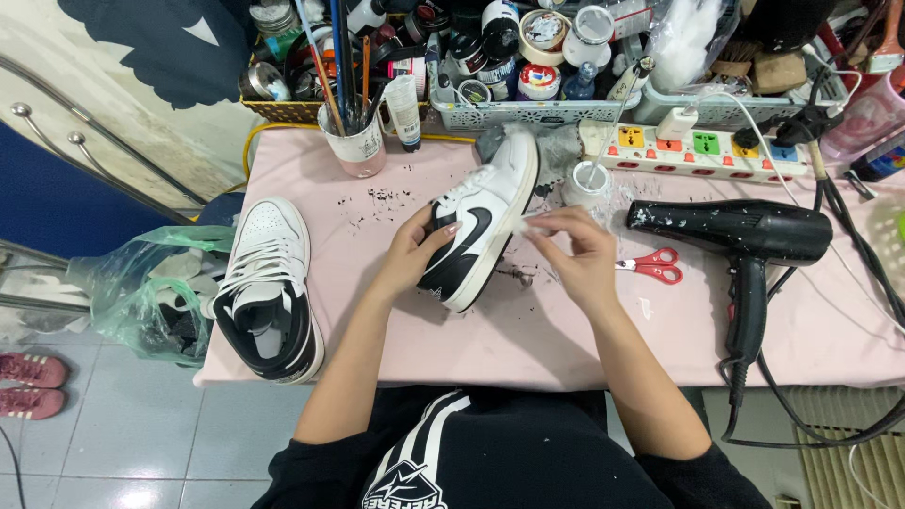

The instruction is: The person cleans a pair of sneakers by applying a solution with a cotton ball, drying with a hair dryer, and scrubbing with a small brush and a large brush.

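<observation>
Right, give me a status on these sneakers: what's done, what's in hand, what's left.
Done: dark flecks litter the pink table, so some scraping or flaking looks finished.
In hand: the left hand steadies one black-and-white sneaker on its side, while the right hand presses a small white pad to its sole edge.
Left: the second sneaker sits untouched at the table's left edge; its condition is unclear.

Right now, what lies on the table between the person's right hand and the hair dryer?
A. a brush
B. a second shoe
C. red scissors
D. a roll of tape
C: the red scissors lie on the pink table, just right of the right hand and left of the black hair dryer.
</observation>
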